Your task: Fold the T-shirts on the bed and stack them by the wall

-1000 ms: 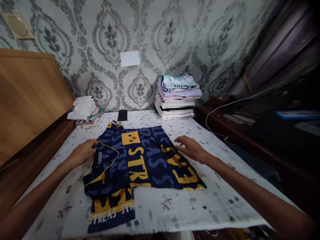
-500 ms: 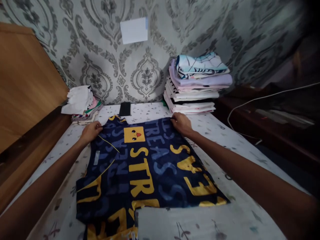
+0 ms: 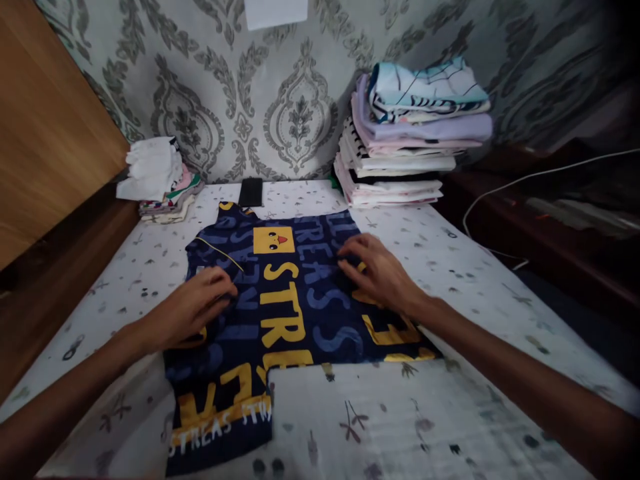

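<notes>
1. A white, printed cloth sheet [image 3: 400, 413] is lying beneath a spread navy, yellow-lettered fabric garment [image 3: 287, 313].
2. Left hand [image 3: 195, 307] is curving over the garment's left side, grasp unclear.
3. Right hand [image 3: 383, 273] is arching over its right, released.

White card [image 3: 277, 12] cut by top edge; left fingers [image 3: 216, 283] hide part of navy garment [image 3: 285, 303].

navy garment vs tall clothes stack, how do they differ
The navy garment lies spread out; the tall clothes stack is folded and piled. The garment is dark with yellow lettering; the stack is mostly pale. The garment is nearer; the stack stands by the wall. Both rest on the patterned sheet.
</notes>
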Tool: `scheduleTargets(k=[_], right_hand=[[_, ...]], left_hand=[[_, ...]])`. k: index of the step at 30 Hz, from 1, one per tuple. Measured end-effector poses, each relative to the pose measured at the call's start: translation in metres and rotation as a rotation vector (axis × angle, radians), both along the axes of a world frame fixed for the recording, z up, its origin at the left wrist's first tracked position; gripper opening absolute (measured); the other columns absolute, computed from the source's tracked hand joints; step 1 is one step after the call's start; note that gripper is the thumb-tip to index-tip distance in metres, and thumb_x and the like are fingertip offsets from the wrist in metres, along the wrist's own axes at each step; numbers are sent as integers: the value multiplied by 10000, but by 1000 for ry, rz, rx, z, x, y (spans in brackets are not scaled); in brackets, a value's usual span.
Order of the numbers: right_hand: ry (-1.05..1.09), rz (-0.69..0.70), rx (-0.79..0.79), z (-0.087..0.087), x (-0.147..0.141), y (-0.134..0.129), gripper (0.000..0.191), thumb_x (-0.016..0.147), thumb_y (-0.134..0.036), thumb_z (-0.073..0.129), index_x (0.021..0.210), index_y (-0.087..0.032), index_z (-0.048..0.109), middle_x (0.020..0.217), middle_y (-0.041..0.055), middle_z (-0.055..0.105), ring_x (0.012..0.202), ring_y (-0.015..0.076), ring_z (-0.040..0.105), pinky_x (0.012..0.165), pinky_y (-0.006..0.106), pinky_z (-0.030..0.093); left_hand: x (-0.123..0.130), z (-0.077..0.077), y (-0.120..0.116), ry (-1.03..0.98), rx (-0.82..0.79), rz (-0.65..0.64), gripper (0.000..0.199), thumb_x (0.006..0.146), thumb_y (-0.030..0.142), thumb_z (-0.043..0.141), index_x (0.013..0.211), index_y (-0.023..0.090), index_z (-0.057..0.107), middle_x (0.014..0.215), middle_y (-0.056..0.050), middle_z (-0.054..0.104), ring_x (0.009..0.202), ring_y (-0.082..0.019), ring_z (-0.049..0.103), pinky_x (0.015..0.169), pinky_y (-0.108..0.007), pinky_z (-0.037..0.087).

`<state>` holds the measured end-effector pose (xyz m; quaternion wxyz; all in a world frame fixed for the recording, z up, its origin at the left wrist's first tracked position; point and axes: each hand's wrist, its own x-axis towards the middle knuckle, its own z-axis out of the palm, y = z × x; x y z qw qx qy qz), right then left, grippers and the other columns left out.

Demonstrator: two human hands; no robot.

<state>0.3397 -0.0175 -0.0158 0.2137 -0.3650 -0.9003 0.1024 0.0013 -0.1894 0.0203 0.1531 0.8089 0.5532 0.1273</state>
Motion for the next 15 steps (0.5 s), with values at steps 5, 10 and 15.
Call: scheduleTargets(k=[5, 10, 15], right_hand=[[-46, 145, -77, -4, 57, -95, 268, 972, -442, 458, 941, -250, 642, 1022, 103, 624, 909, 236, 632, 794, 367, 556], [-103, 51, -56, -17, 106, -115, 358, 928, -480, 521, 1179, -256, 643, 1205, 125, 645, 1111, 300, 623, 944, 471, 537], [-102, 18, 25, -18, 107, -115, 286, 966, -263, 396, 1079, -238, 658, 1083, 104, 696, 1033, 264, 642, 899, 441, 548]], left_hand=[[20, 8, -70, 18, -151, -142, 176, 951, 246, 517, 1086, 265, 629, 1131, -55, 596, 1011, -191, 570, 872, -288, 473], [15, 4, -110, 79, -132, -151, 222, 891, 304, 625, 1113, 294, 639, 1195, -47, 602, 1081, -221, 564, 896, -310, 478], [24, 1, -123, 95, -16, -161, 204, 952, 205, 477, 1077, 269, 625, 1162, -57, 620, 1071, -209, 572, 951, -331, 456]])
